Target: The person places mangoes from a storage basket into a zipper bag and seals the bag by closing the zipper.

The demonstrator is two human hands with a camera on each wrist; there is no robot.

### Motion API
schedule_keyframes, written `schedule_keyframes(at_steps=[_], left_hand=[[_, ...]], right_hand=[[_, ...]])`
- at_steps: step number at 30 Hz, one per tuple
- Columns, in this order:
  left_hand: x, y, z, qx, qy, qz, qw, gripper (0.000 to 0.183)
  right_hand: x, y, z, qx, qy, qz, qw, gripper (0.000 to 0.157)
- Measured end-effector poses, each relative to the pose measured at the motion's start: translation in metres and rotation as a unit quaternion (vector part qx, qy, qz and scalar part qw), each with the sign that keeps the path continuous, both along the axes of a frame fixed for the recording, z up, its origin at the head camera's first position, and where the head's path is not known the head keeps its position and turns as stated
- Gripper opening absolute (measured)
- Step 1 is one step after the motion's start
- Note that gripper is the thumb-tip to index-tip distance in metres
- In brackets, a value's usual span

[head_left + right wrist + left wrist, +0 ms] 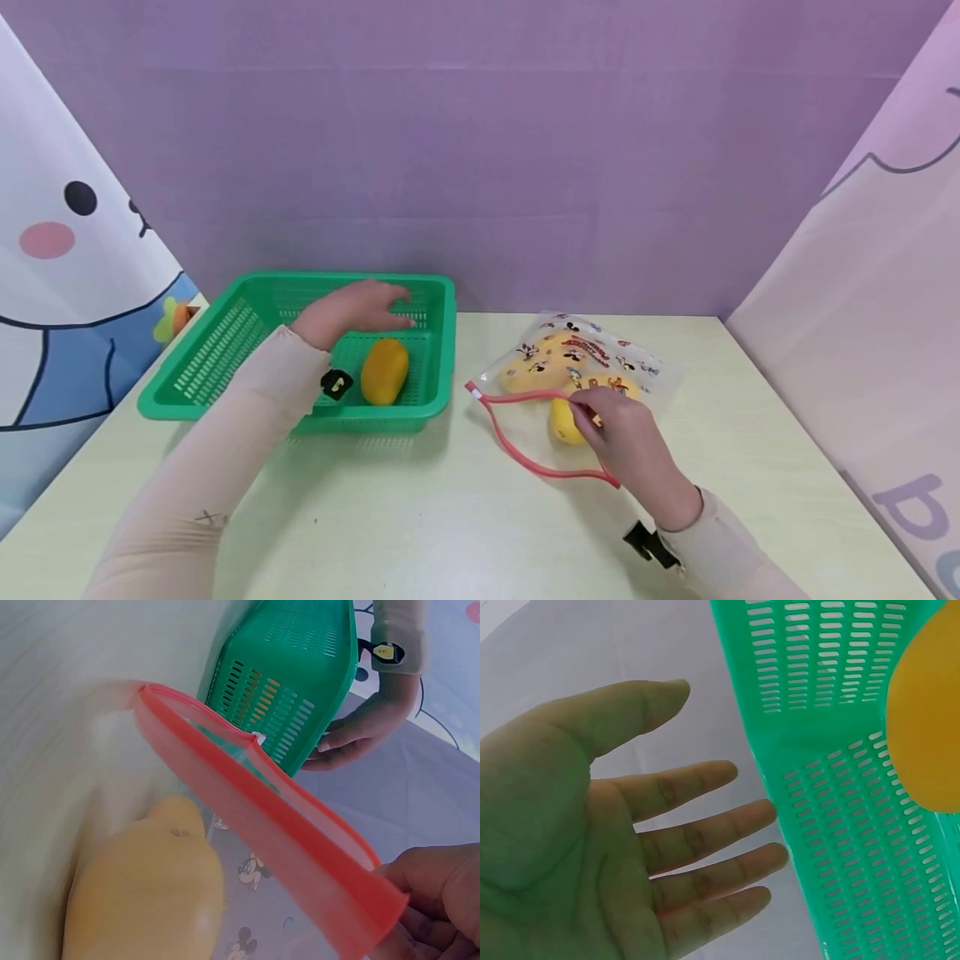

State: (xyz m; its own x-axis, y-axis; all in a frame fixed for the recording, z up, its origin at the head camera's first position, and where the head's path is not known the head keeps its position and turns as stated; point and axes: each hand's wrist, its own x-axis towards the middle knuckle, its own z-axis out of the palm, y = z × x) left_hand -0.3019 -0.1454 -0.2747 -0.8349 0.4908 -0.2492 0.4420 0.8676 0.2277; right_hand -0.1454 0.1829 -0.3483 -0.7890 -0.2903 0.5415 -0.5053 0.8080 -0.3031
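My left hand [354,312] is over the green basket [447,350], its fingers spread and nothing in them. Below it, a yellow-orange mango [385,372] lies inside the basket. The left wrist view shows the bare palm [547,795] beside the basket wall. My right hand [630,446] pinches the red-edged mouth of a clear zip bag [525,460] printed with cartoon figures. The bag mouth gapes open toward me. Several yellow mangoes [567,423] are in the bag; one mango [150,892] shows large near the mouth in the right wrist view.
The pale table [420,533] carries both basket and bag, the basket at left and the bag to its right. A purple cloth wall [480,167] rises behind them. Printed cloth panels [862,350] flank the table on both sides.
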Motion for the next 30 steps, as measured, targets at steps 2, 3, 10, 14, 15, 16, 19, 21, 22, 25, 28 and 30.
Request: schedule_keyframes(at_steps=[2, 3, 10, 14, 15, 16, 19, 21, 22, 25, 28, 30], left_hand=[[-0.002, 0.000, -0.001, -0.003, -0.011, 0.007, 0.9999, 0.054], [-0.004, 0.000, -0.002, -0.003, -0.015, 0.009, 0.9998, 0.055], [-0.011, -0.001, -0.009, -0.012, -0.048, 0.023, 0.9985, 0.057], [-0.015, -0.001, -0.011, -0.022, -0.062, 0.032, 0.9973, 0.058], [-0.016, -0.001, -0.012, -0.024, -0.064, 0.033, 0.9972, 0.058], [-0.017, -0.002, -0.013, -0.028, -0.065, 0.034, 0.9969, 0.059], [-0.019, -0.002, -0.017, -0.037, -0.080, 0.043, 0.9952, 0.062], [-0.021, -0.002, -0.020, -0.043, -0.095, 0.052, 0.9932, 0.065], [-0.021, -0.003, -0.022, -0.046, -0.101, 0.054, 0.9924, 0.066], [-0.023, -0.005, -0.026, -0.056, -0.114, 0.053, 0.9905, 0.067], [-0.023, -0.006, -0.028, -0.066, -0.116, 0.057, 0.9894, 0.070], [-0.022, -0.008, -0.029, -0.070, -0.119, 0.071, 0.9879, 0.075]], right_hand=[[0.000, 0.000, 0.000, 0.001, 0.000, -0.002, 1.000, 0.013], [0.000, 0.000, 0.000, 0.002, 0.000, -0.002, 1.000, 0.013], [0.000, 0.000, 0.000, 0.001, 0.004, 0.004, 1.000, 0.014], [-0.001, 0.001, 0.001, 0.004, 0.008, 0.007, 1.000, 0.014], [-0.001, 0.001, 0.001, 0.004, 0.009, 0.007, 1.000, 0.014], [-0.001, 0.001, 0.001, 0.004, 0.009, 0.007, 1.000, 0.014], [-0.001, 0.000, 0.001, 0.002, 0.006, 0.006, 1.000, 0.014], [-0.001, 0.000, 0.000, 0.002, 0.004, 0.006, 1.000, 0.014], [-0.001, -0.001, 0.000, 0.001, 0.003, 0.006, 1.000, 0.014], [-0.001, -0.002, 0.000, 0.003, 0.006, 0.010, 1.000, 0.014], [-0.001, -0.003, 0.000, 0.005, 0.011, 0.014, 1.000, 0.015], [-0.001, -0.004, 0.001, 0.005, 0.013, 0.017, 1.000, 0.015]])
